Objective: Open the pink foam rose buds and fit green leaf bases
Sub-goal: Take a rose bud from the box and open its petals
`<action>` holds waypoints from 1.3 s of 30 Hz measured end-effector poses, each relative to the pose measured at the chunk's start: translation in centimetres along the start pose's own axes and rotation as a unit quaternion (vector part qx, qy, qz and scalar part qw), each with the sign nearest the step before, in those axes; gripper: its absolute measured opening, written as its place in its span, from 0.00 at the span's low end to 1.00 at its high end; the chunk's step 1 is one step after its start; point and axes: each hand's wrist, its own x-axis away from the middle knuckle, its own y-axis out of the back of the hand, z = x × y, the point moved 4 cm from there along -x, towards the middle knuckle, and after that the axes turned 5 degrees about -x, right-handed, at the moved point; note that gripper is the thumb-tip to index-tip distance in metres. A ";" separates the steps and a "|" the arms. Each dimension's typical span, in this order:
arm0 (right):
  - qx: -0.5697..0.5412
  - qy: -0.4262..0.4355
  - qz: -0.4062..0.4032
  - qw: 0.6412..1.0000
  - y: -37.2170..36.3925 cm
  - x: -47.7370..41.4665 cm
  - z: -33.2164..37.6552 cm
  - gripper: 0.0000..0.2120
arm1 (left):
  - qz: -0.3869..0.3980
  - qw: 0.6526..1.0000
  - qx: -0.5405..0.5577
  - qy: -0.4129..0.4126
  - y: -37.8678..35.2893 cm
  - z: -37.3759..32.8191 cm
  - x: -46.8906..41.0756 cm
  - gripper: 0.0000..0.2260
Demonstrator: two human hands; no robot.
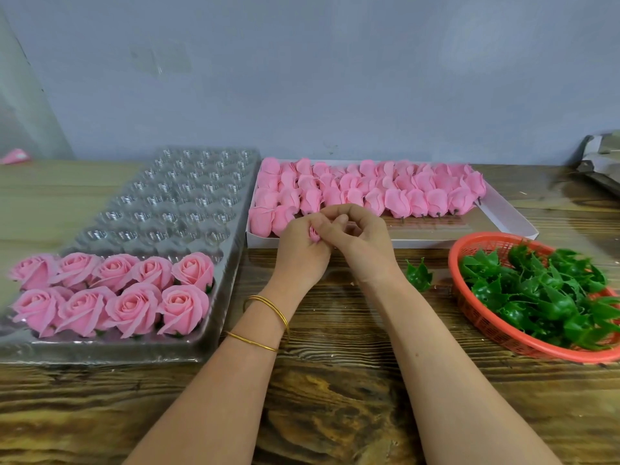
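Head: L hand (300, 251), R hand (364, 241) pinch 1 bud (314, 233); 9 open roses (133, 307) in tray (161, 203).

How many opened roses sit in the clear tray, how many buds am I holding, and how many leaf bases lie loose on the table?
Opened roses in the clear tray: 9
Rose bud between left hand and right hand: 1
Loose leaf base on the table: 1
Total: 11
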 end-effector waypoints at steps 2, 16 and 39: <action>0.008 0.002 -0.001 1.000 0.0 0.0 0.0 0.10 | 0.006 1.000 -0.002 0.001 -0.2 0.0 0.1 0.08; -0.109 -0.061 -0.010 0.992 0.0 -0.2 -0.2 0.10 | -0.085 0.994 0.043 0.050 0.6 0.1 -0.1 0.14; 0.008 0.001 0.153 0.988 -1.2 0.7 0.1 0.12 | -0.044 0.977 0.184 0.098 0.4 0.7 -0.5 0.16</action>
